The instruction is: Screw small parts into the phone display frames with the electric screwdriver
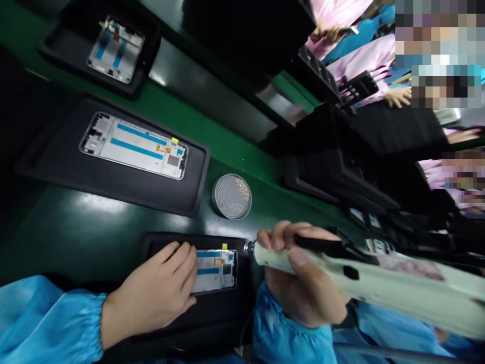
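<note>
My right hand is wrapped round a pale green electric screwdriver with a black lever along its side. The metal nose of the tool points left, just beyond the right end of a phone frame. That frame lies in a black tray, showing blue strips, a small orange connector and a yellow tab. My left hand grips the left end of this frame, its fingers bent and close together, hiding that end. Behind the frame stands a round metal dish with a dimpled floor and small screws along its right side.
A second phone frame lies in a black tray on the green bench. Farther back, another tray bears a third frame. Stacked black trays stand at right. Co-workers in pink sleeves are across the bench.
</note>
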### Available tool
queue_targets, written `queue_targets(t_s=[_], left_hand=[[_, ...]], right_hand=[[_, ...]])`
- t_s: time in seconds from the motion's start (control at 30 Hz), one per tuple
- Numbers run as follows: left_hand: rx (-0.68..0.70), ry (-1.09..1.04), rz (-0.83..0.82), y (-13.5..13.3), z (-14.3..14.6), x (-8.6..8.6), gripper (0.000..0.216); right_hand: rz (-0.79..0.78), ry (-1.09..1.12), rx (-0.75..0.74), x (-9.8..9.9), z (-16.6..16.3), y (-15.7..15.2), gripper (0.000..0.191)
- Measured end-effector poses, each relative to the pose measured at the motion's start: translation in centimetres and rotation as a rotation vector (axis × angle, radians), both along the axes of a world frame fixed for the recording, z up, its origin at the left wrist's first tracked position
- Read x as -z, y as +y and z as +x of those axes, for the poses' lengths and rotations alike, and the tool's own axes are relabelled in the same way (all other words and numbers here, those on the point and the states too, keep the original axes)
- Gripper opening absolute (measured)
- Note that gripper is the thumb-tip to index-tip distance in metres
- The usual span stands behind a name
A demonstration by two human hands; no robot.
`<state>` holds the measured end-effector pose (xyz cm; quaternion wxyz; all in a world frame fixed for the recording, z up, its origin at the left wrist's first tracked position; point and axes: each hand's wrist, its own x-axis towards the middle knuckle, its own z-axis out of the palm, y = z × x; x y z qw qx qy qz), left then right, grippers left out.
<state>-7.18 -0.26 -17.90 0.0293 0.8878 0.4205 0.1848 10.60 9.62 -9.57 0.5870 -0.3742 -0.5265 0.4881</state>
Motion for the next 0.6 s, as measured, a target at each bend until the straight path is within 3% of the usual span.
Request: queue_targets(t_s=[0.17,0.6], left_hand=[[0.009,0.003,-0.008,0.1,-0.1,-0.3,0.051],[0.009,-0.004,0.014,0.2,0.2,-0.4,0.048]], right_hand=[[-0.025,-0.068,-0.085,1.5,-0.6,-2.7,0.025],[-0.029,-0.110,-0.094,2.6,-1.2,-2.5,0.026]])
